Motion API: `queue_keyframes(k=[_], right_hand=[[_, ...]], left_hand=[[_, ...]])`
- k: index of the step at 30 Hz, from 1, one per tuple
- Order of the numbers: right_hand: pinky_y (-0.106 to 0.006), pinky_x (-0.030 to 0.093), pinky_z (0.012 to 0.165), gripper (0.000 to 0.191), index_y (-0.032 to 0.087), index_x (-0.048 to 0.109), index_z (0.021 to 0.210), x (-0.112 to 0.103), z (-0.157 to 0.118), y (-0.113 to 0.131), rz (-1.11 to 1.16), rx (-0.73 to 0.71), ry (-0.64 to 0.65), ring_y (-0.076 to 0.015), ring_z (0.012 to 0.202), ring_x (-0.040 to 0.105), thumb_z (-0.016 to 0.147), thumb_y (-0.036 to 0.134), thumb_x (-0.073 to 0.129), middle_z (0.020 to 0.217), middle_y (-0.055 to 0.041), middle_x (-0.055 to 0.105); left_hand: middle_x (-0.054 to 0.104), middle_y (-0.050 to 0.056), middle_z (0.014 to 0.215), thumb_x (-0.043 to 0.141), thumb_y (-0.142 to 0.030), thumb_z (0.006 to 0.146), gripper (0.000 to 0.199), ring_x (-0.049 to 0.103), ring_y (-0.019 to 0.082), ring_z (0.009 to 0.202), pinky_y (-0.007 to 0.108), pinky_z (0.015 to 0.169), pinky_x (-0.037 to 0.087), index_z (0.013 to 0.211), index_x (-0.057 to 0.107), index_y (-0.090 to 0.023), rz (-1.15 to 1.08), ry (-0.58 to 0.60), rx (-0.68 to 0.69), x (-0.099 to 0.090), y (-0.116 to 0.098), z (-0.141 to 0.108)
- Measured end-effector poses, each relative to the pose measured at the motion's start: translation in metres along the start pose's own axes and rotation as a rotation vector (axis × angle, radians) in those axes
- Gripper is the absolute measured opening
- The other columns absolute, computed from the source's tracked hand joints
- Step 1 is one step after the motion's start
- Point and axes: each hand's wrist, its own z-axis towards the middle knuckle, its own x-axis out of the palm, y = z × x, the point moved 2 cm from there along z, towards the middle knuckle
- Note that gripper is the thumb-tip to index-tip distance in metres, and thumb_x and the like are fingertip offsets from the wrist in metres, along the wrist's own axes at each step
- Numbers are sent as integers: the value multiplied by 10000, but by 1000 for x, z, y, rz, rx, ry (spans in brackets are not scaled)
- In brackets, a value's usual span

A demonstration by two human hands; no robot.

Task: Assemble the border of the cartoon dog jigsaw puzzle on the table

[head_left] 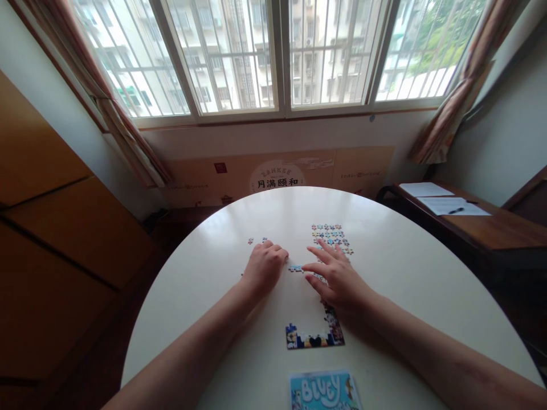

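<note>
My left hand (265, 266) is closed, its fingers curled together low over the white table; what they hold, if anything, is hidden. Just right of it lies a short light-blue strip of jigsaw pieces (296, 269). My right hand (337, 276) has its fingers spread, one fingertip at the strip's right end. That hand covers part of the partly joined puzzle border (315, 340), whose bottom and right sides show below it. Beyond the right fingers, loose jigsaw pieces (328, 234) lie in rows, partly hidden. A few single pieces (250, 241) lie near my left hand.
A blue "Bluey" box (325, 390) lies at the near edge of the round white table (192, 319). To the right, a wooden bench (504, 225) carries papers (453, 205) and a pen. A window and a printed cardboard panel (363, 165) are behind the table.
</note>
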Motion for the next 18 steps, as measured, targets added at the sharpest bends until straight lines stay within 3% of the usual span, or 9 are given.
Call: queue_keyframes(k=[4,8,13,18], right_hand=[[-725,230,1161,268,301,759,1180,2,0,1,-11,-18,-15,-413,1483,338,967,311,597,1501,-105,546],[-719,233,1164,270,297,752,1188,1,-2,1,-19,-13,-27,-406,1488,330,967,308,599,1515,-98,533],[-695,218,1188,272,287,748,1186,-2,-3,2,-8,-11,-43,-382,1505,308,977,297,573,1521,-87,528],[-696,213,1186,280,298,748,1192,1,-2,0,-31,7,-10,-397,1499,315,975,305,572,1514,-83,536]], left_hand=[[767,91,887,560,-119,947,210,639,261,890,395,839,481,917,764,-160,-13,-87,-42,-4,3,2],[785,70,932,556,-167,962,218,680,235,887,371,857,508,955,774,-177,-277,-178,-175,-13,9,-1],[802,10,904,635,-204,898,167,728,191,837,311,815,544,971,786,-207,-694,-55,-366,-19,16,-10],[806,9,923,647,-211,874,171,739,198,863,317,833,550,952,799,-216,-708,16,-342,-19,19,-13]])
